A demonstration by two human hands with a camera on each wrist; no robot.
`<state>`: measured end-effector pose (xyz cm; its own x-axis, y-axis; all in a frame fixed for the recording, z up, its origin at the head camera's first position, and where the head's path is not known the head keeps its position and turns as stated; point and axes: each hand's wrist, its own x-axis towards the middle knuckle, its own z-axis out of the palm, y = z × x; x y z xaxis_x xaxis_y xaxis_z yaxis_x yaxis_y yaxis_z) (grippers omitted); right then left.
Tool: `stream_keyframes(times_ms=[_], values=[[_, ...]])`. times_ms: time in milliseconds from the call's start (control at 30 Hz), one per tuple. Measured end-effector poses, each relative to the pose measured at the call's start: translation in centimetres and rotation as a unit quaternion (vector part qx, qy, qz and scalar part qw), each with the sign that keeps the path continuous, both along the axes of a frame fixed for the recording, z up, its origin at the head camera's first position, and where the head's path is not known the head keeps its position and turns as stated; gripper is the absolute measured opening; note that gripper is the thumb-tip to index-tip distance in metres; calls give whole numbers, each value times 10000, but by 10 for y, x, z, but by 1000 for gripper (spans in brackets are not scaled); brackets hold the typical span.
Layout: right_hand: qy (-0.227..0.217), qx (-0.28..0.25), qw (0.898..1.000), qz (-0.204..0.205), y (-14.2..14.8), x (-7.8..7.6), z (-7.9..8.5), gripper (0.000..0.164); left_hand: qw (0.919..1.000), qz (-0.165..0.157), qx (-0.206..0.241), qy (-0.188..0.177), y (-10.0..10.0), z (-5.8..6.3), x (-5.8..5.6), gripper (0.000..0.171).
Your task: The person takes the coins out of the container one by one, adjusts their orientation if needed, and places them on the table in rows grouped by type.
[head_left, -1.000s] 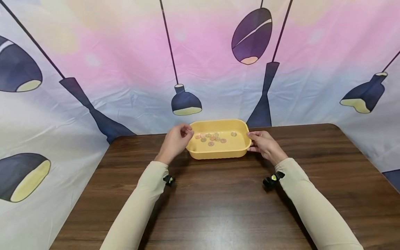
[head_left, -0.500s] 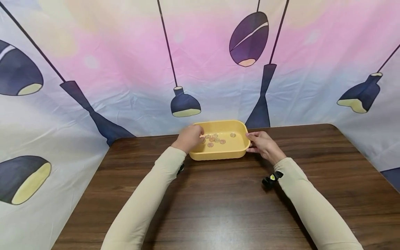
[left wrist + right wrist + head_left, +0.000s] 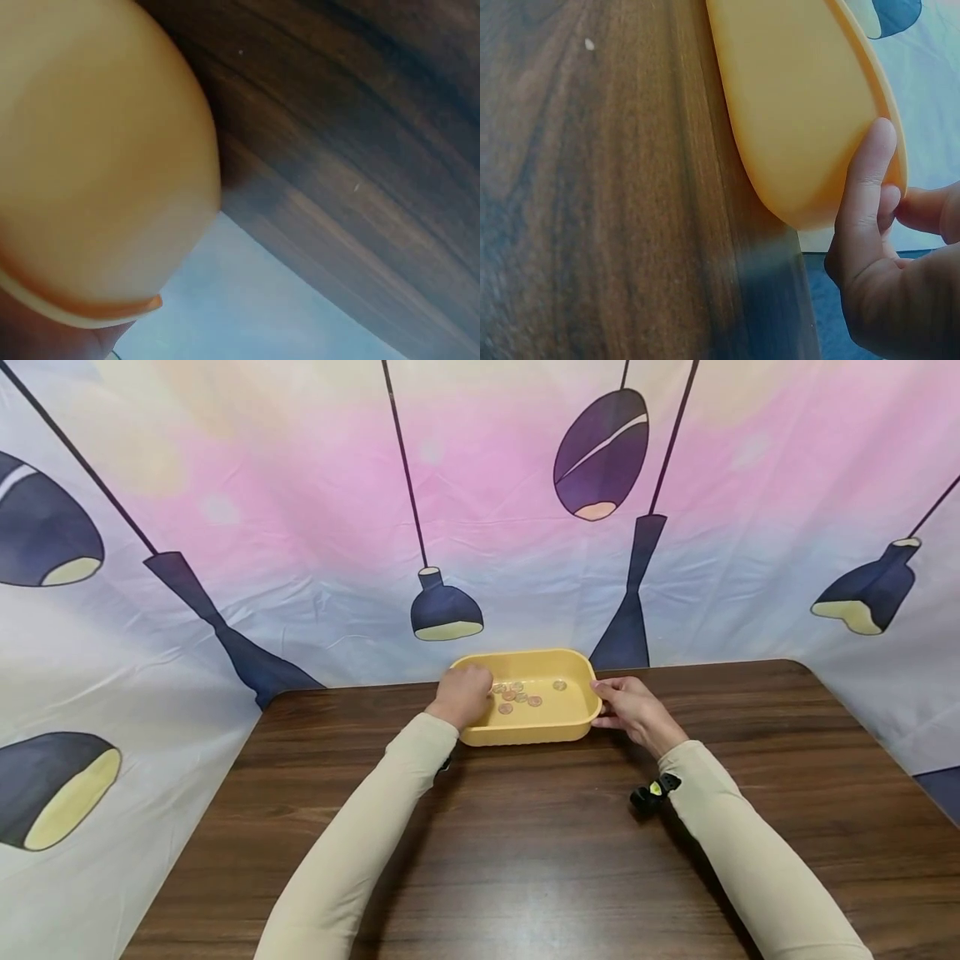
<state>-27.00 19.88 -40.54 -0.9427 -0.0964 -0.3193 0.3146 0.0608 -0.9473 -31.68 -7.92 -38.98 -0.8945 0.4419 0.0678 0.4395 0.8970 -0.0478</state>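
Observation:
A yellow plastic tray (image 3: 540, 733) with rounded corners sits at the table's far edge. Several copper and brass-coloured coins (image 3: 513, 695) lie on its floor, most of them grouped left of the middle, and a single coin (image 3: 559, 686) lies apart at the right. My left hand (image 3: 463, 693) reaches over the left end into the tray, its curled fingers beside the coins; I cannot tell whether they hold one. In the left wrist view the tray's outer wall (image 3: 105, 150) hides most of that hand. Thumb and fingers of my right hand (image 3: 633, 708) pinch the rim at the right end.
The dark wood-grain table (image 3: 525, 843) stretches in front of the tray. Right behind its far edge hangs a pastel cloth (image 3: 337, 527) printed with dark lamps. A small black wrist camera (image 3: 651, 795) sits at the right sleeve cuff.
My left hand has moved from the tray's left rim rightward into the tray, now covering the leftmost coins. The right hand keeps its hold on the rim.

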Motion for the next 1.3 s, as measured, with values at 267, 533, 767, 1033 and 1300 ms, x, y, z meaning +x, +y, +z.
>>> stream_keyframes(times_ms=[267, 533, 767, 1033, 1300], values=[[34, 28, 10000, -10, -1, 1, -1, 51, 9999, -45, -85, 56, 0, -2, 1, 36], [60, 20, 10000, 52, 0, 1, 0, 52, 9979, -48, 140, -634, 2, 6, 5, 35], [69, 3, 10000, 21, 0, 0, -3, 50, 9921, -113, 484, -1149, 3, 13, 9, 51], [49, -1, 10000, 41, -2, 0, -4, 50, 9926, 54, 273, -1181, 7, 10, 8, 26], [74, -4, 10000, 51, -3, 0, -2, 50, 9924, 128, 241, -1196, 6, 7, 6, 11]])
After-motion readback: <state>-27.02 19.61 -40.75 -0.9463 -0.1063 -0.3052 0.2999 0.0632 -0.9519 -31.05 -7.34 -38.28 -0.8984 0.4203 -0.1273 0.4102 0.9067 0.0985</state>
